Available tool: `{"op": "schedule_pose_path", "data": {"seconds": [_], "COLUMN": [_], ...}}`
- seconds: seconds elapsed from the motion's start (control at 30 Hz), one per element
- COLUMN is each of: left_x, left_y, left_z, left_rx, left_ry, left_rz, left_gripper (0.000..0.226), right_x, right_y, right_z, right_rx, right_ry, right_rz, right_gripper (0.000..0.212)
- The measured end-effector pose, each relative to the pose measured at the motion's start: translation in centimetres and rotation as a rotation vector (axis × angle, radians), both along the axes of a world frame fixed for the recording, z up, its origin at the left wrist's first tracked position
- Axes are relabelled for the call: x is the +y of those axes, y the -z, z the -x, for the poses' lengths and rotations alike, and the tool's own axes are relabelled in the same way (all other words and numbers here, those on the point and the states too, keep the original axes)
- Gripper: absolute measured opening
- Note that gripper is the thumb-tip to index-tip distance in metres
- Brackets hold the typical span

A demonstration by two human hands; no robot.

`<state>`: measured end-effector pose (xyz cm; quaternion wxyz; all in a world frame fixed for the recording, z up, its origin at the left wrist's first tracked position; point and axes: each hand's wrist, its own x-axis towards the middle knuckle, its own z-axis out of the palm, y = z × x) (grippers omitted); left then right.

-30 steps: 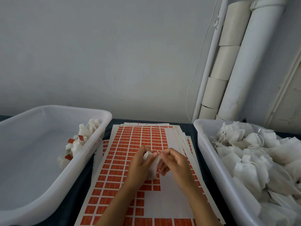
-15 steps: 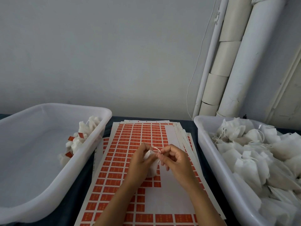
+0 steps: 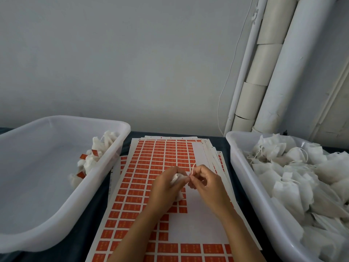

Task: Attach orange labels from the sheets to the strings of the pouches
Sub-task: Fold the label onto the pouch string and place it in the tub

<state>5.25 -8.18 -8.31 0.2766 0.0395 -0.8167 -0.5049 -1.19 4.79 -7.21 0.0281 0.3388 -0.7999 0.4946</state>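
Both hands work over the middle of the top label sheet (image 3: pixel 160 167), which lies on a stack of sheets between 2 white bins on a dark tabletop (image 3: pixel 213 140).

Left hand (image 3: pixel 166 188): fingers curled round 1 white pouch (image 3: pixel 176 179), clamped on it, holding it just above the sheet. Right hand (image 3: pixel 205 184): thumb and forefinger pinched together on the pouch's string (image 3: pixel 193 168), whose loop stands up from the pinch. No label is visible on this string; whether one is already between the fingertips, I cannot tell.

Right bin (image 3: pixel 245 178), at the right edge of the tabletop: heaped with plain pouches (image 3: pixel 294 167). Left bin (image 3: pixel 113 148), at the left edge: a small cluster of finished pouches (image 3: pixel 92 157) with orange tags against its right wall. Judged: early in the batch.

Step in hand, judged: freeing and straightening the string ready for a label.

Notes on doing it well:
1. Keep the pouch gripped firmly so the string pulls taut.
2. Keep only a short length free past the pinch; a slack loop may stick to itself.
3. Peel the next label from the edge of the bare area, nearest the hands.
4. Fold the label evenly over the string, then press flat.
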Motion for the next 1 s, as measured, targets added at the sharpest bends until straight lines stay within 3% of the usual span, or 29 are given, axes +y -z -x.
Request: {"op": "schedule_pose_path", "data": {"seconds": [0.23,0.3,0.4,0.47,0.53,0.7,0.8,0.9,1.0], "left_x": [0.1,0.2,0.4,0.2,0.1,0.7,0.6,0.5,0.6], "left_y": [0.1,0.1,0.0,0.0,0.0,0.2,0.4,0.6,0.4], "left_z": [-0.1,0.0,0.0,0.0,0.0,0.2,0.1,0.0,-0.1], "left_rx": [-0.005,-0.008,-0.004,0.001,-0.004,-0.034,-0.050,-0.062,-0.046], "left_ry": [-0.045,-0.070,-0.153,-0.208,-0.226,-0.197,-0.170,-0.128,-0.086], "left_rz": [0.037,0.063,0.037,-0.043,-0.105,-0.151,-0.160,-0.100,-0.092], "left_gripper": [0.010,0.006,0.006,0.009,0.010,0.012,0.011,0.008,0.005], "right_x": [0.2,0.1,-0.2,-0.2,-0.2,-0.8,-0.7,-0.4,-0.3], "right_y": [0.2,0.2,0.0,-0.1,0.1,1.0,1.5,1.5,1.1], "right_z": [-0.3,-0.4,-0.5,-0.5,-0.4,0.1,0.2,0.3,0.0], "right_rx": [0.296,0.298,0.298,0.275,0.227,0.053,0.049,0.073,0.107], "right_ry": [0.054,0.107,0.193,0.235,0.271,0.343,0.299,0.252,0.184], "right_rz": [-0.223,-0.210,-0.208,-0.198,-0.175,-0.117,-0.136,-0.146,-0.081], "right_gripper": [0.016,0.021,0.013,0.022,0.028,0.019,0.025,0.015,0.037]}}
